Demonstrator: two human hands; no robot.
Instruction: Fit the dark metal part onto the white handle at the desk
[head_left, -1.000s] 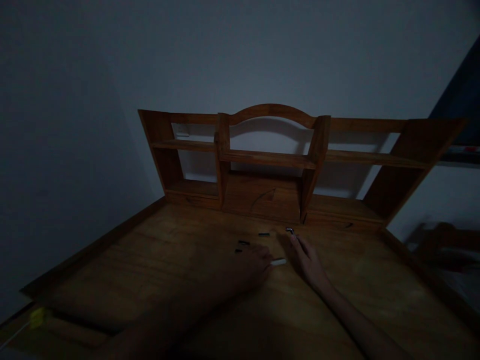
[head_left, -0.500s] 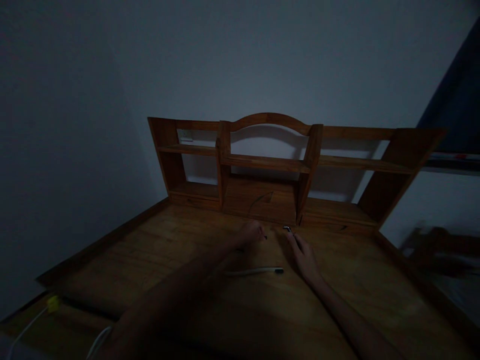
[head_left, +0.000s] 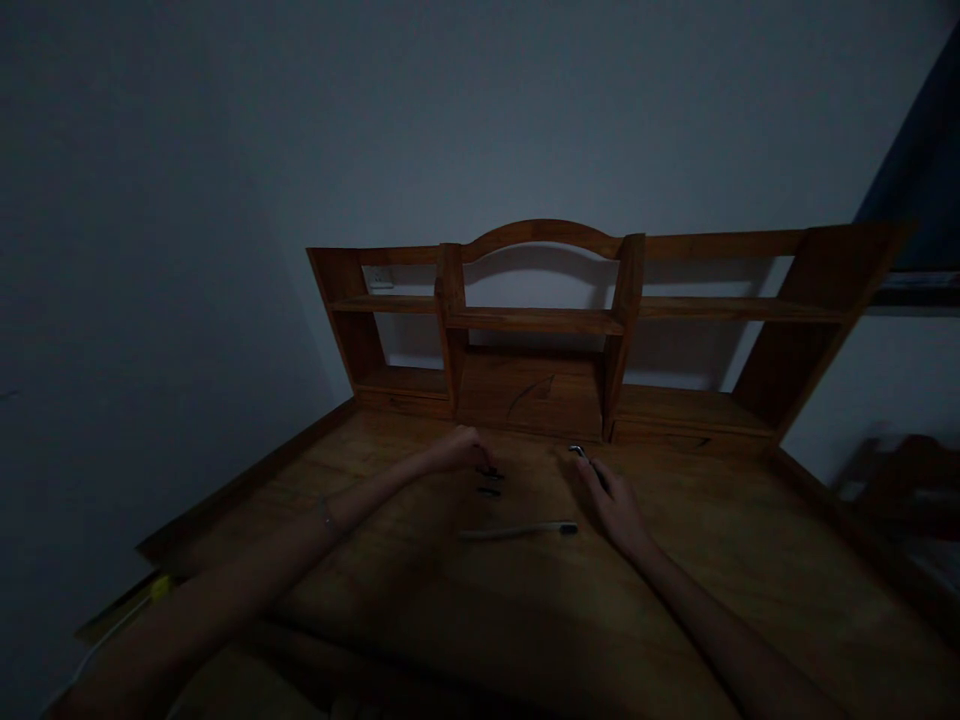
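Observation:
My left hand (head_left: 461, 447) reaches down to the table, its fingers pinched at a small dark piece (head_left: 491, 473). A second small dark piece (head_left: 489, 491) lies just in front of it. My right hand (head_left: 616, 508) is closed around a slim tool (head_left: 582, 455) with a bent silver end and a dark handle; its exact kind is hard to make out in the dim light. Between the hands and nearer to me lies what looks like a toothbrush (head_left: 510, 531), its pale handle to the left and its dark bristles to the right.
A wooden shelf unit (head_left: 536, 320) with an arched top stands along the back of the wooden table (head_left: 697, 560). A wall socket (head_left: 380, 277) shows through its left side. At the lower left is a yellow object (head_left: 160, 587) with a white cable.
My left hand has moved left with its small dark piece, bringing it beside the other dark piece. My right hand still holds the tool in nearly the same place. The view has shifted slightly.

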